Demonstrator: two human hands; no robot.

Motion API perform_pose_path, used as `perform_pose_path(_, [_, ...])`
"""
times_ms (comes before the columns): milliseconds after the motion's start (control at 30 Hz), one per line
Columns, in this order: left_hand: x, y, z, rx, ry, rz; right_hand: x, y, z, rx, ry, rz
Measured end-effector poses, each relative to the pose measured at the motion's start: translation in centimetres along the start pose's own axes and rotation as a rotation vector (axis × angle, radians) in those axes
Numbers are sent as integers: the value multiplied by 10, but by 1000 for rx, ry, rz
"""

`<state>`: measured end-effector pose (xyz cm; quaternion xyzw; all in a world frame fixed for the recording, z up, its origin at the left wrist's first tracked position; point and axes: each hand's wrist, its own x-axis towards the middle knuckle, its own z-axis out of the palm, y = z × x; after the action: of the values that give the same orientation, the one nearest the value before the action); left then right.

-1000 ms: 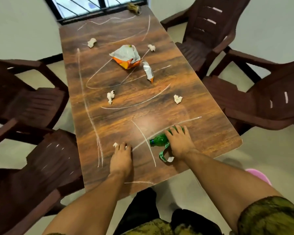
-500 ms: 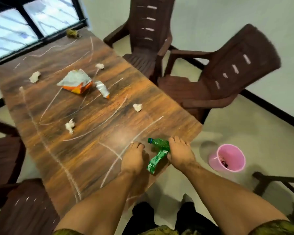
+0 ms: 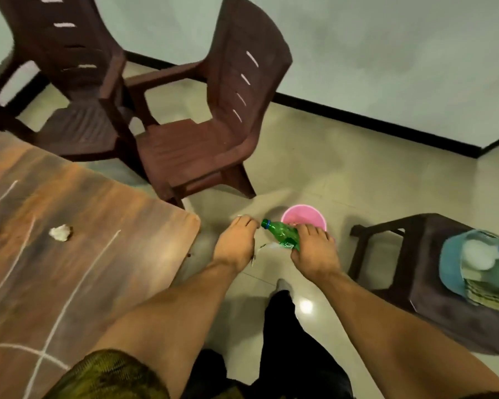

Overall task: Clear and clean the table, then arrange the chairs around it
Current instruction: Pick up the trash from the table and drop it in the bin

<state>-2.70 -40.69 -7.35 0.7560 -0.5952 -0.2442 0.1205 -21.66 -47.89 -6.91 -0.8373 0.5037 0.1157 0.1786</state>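
Grips bottle (image 3: 283,236) in right hand (image 3: 314,251), cap pointing left, in front of the rim of a pink bin (image 3: 303,216) on the floor, past the tabletop (image 3: 98,254) corner. Holds left hand (image 3: 236,243) just beside the cap, fingers curled down; cannot tell whether grasping anything. On the tabletop near that corner, a paper wad (image 3: 60,233) among chalk lines (image 3: 69,298). Beyond the edge, two chairs (image 3: 199,139).

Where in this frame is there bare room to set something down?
Bare wood runs from the crumpled paper to the right corner of the table. Open floor lies between the pink bin and the wall. Crowded: the stool top carries cloths, and the right hand holding the green bottle hangs at the bin's rim.
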Motion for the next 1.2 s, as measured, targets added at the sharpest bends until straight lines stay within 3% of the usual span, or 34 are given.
perform_pose_path(200, [104,38,77,3,-169,-78,73,112,49,203,-141,251])
perform_pose_path(467, [230,27,218,-175,-152,-374,197,203,197,755,-343,748])
perform_pose_path(667, [276,2,311,-284,-158,-540,278,230,288,1145,-345,1128])
perform_pose_path(800, [282,-8,348,-321,-212,-640,294,244,314,1302,-300,1189])
perform_pose_path(1200, [311,-1,377,-597,-137,-966,277,248,307,1263,-238,1129])
